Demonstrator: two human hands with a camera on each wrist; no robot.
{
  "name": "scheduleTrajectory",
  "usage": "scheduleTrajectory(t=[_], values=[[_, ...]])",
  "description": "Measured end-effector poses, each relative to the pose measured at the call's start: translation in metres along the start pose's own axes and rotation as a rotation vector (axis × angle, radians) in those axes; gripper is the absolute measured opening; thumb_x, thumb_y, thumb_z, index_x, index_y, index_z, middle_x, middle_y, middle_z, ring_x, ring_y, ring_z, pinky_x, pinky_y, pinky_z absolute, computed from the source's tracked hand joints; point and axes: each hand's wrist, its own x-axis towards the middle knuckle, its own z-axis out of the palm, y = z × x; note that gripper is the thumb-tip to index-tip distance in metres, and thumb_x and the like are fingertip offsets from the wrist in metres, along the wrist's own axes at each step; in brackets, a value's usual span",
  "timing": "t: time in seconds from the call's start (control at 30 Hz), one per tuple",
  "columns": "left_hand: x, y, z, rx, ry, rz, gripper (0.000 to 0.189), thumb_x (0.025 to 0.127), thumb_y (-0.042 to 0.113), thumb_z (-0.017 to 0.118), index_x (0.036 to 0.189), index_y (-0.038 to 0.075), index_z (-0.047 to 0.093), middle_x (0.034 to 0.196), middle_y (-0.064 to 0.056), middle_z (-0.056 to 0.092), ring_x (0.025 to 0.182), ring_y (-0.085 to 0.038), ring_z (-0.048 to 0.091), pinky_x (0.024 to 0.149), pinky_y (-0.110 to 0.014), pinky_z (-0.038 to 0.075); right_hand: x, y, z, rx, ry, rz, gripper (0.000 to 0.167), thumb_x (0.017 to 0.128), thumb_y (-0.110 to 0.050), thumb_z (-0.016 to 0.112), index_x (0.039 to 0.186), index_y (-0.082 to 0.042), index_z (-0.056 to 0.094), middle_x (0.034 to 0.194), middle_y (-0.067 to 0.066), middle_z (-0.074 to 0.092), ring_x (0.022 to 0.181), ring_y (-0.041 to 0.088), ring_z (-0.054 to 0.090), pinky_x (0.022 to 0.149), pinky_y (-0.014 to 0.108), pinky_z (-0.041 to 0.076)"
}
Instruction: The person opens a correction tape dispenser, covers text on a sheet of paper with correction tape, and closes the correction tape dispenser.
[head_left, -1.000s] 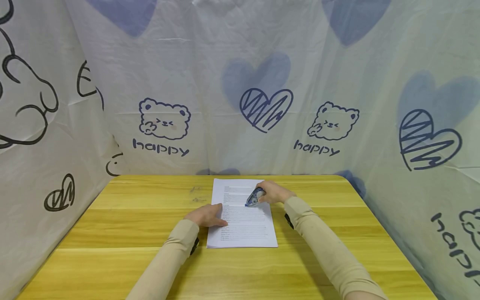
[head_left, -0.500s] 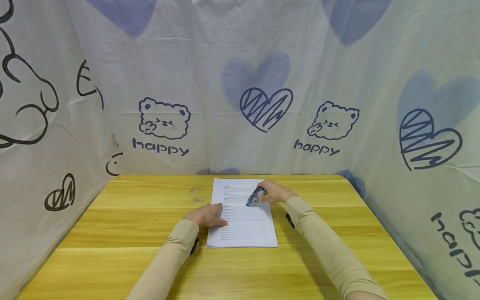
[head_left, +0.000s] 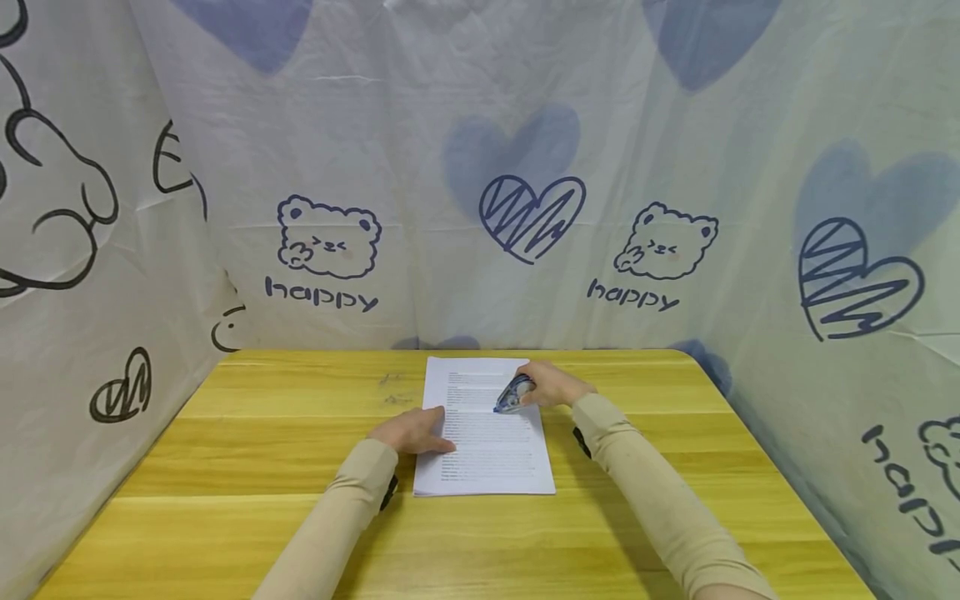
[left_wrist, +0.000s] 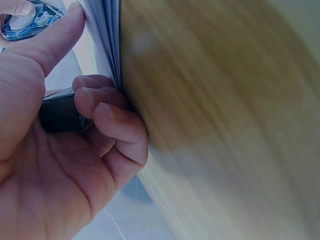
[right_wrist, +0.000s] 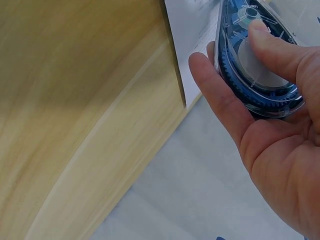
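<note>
In the head view my right hand [head_left: 557, 384] grips a blue, clear-cased correction tape [head_left: 514, 393], its tip down at the printed text on a stack of paper sheets [head_left: 487, 467]. The right wrist view shows the thumb on the clear case of the correction tape [right_wrist: 260, 65], with the fingers on its other side. My left hand [head_left: 408, 432] lies at the left edge of the stack, thumb on the top sheet. In the left wrist view its other fingers curl round a small black object [left_wrist: 62, 112], whose kind is unclear, beside the paper edge [left_wrist: 107, 35].
The stack lies on a yellow wood-grain table [head_left: 262, 467]. A pale curtain [head_left: 420, 167] with hearts and bears hangs behind the table and along both sides. Faint dark marks [head_left: 396, 389] show on the tabletop left of the paper.
My right hand has shifted very slightly to the right with the correction tape. The left hand and the paper stack have stayed in place.
</note>
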Motion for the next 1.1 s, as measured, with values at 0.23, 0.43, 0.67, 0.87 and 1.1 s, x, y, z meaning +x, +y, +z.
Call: scheduleTrajectory(t=[0.23,0.43,0.67,0.87,1.1], values=[[0.0003,0.0,-0.0002,-0.004,-0.002,0.004,0.077,0.09,0.042,0.07,0.146,0.0,0.039,0.141,-0.026,0.051,0.129,-0.037,0.051,0.111,-0.049,0.041,0.0001,0.0007,-0.0004,-0.016,0.003,-0.004,0.025,0.089,-0.009,0.071,0.113,-0.003,0.065,0.107,0.013,0.067,0.094,0.02,0.06,0.09,0.039,0.052],[0.001,-0.0003,-0.0003,-0.007,-0.002,0.004,0.077,0.089,0.042,0.07,0.146,0.0,0.038,0.14,-0.026,0.052,0.129,-0.037,0.052,0.11,-0.048,0.041,-0.0007,0.0009,-0.0012,-0.033,0.007,-0.003,0.025,0.09,-0.01,0.071,0.113,-0.003,0.065,0.107,0.012,0.067,0.095,0.021,0.06,0.09,0.04,0.052],[0.0012,-0.001,-0.0003,-0.011,0.001,0.014,0.078,0.09,0.041,0.07,0.147,-0.001,0.037,0.142,-0.026,0.05,0.132,-0.038,0.049,0.112,-0.049,0.04,-0.0005,0.0022,-0.0015,-0.005,-0.001,0.004,0.026,0.09,-0.009,0.071,0.114,-0.002,0.064,0.108,0.014,0.067,0.094,0.02,0.06,0.089,0.039,0.052],[0.0009,-0.0016,-0.0006,-0.012,0.002,0.013,0.079,0.09,0.041,0.07,0.148,-0.001,0.036,0.144,-0.026,0.048,0.133,-0.037,0.048,0.112,-0.049,0.039,0.0006,0.0051,-0.0004,-0.005,-0.004,0.011,0.025,0.09,-0.01,0.07,0.113,-0.003,0.064,0.106,0.01,0.067,0.092,0.018,0.059,0.088,0.037,0.052],[0.0004,-0.0015,-0.0001,-0.011,0.002,0.01,0.077,0.09,0.042,0.07,0.146,0.0,0.038,0.141,-0.025,0.051,0.129,-0.037,0.052,0.11,-0.049,0.042,0.0012,0.0082,-0.0003,-0.014,-0.001,0.001,0.024,0.09,-0.01,0.071,0.111,-0.003,0.065,0.105,0.012,0.067,0.091,0.018,0.059,0.087,0.037,0.052]])
